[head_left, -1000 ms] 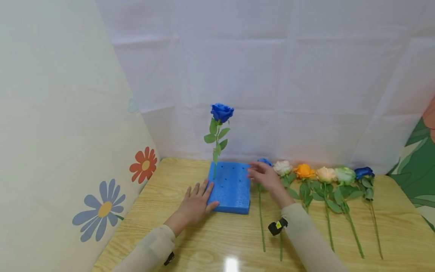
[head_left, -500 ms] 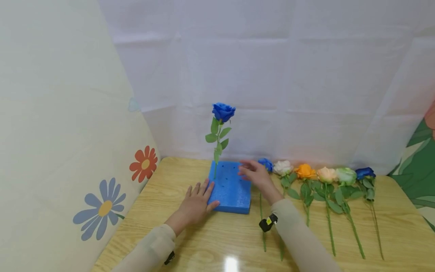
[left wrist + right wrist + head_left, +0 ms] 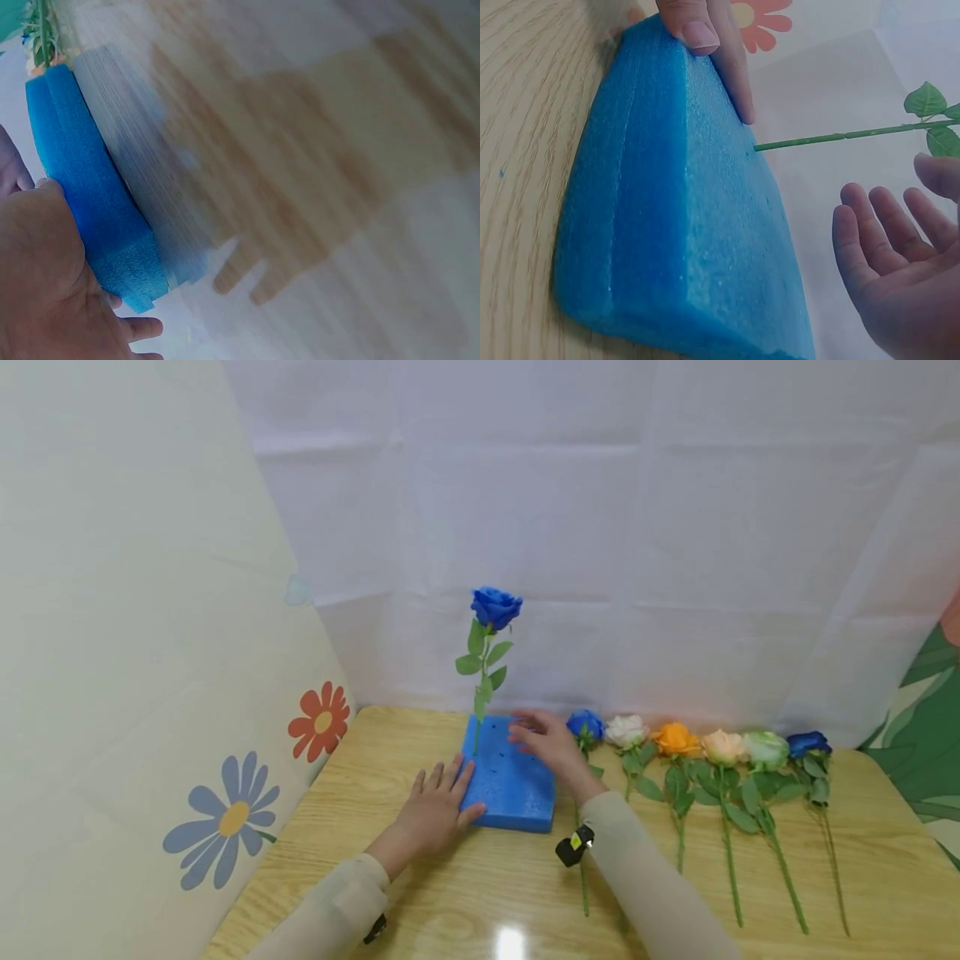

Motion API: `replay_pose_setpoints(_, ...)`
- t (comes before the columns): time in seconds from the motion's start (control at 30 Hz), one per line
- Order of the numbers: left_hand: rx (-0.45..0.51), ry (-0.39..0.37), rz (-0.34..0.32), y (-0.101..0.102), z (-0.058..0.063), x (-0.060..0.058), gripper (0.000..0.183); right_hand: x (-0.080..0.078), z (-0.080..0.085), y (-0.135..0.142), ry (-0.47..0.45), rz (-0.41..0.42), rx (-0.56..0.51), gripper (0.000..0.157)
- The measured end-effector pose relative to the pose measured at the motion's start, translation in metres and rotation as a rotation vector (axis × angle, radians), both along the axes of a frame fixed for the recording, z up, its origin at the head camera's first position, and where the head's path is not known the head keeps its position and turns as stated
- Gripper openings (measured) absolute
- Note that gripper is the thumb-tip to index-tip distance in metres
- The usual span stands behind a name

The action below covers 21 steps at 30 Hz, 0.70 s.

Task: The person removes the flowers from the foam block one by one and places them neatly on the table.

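A blue foam block (image 3: pixel 513 793) with several small holes in its top lies on the wooden table. One blue rose (image 3: pixel 495 608) stands upright in its left part, and in the right wrist view the green stem (image 3: pixel 840 137) enters the foam. My left hand (image 3: pixel 431 814) rests with spread fingers against the block's left edge, the thumb at the near corner. Above the block's right half hovers my right hand (image 3: pixel 551 745), its fingers loosely bent and nothing held. That palm (image 3: pixel 907 285) is apart from both stem and foam in the right wrist view.
Right of the block several roses lie in a row: blue (image 3: pixel 585 724), white (image 3: pixel 627 730), orange (image 3: pixel 677 739), peach (image 3: pixel 723 747), pale green (image 3: pixel 766 748) and dark blue (image 3: pixel 808 742). A white cloth (image 3: pixel 555 527) hangs behind the table (image 3: pixel 450 910).
My right hand has moved left from the block's right edge to over its top, uncovering more of the nearest lying blue rose. The left hand stays in place.
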<state>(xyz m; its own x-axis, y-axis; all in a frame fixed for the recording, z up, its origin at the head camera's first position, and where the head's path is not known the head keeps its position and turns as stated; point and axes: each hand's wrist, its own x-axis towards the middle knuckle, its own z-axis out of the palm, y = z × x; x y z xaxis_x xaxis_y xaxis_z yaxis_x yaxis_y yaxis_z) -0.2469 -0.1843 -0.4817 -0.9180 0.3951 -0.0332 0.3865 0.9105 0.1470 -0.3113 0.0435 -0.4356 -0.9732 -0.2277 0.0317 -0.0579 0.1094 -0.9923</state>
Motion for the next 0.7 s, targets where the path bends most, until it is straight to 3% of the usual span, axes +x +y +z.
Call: replay_pose_setpoints(0.7, -0.018, 0.01, -0.005, 0.0, 0.004, 0.003, 0.077, -0.005, -0.004, -0.033, -0.001, 0.072, -0.031, 0.045)
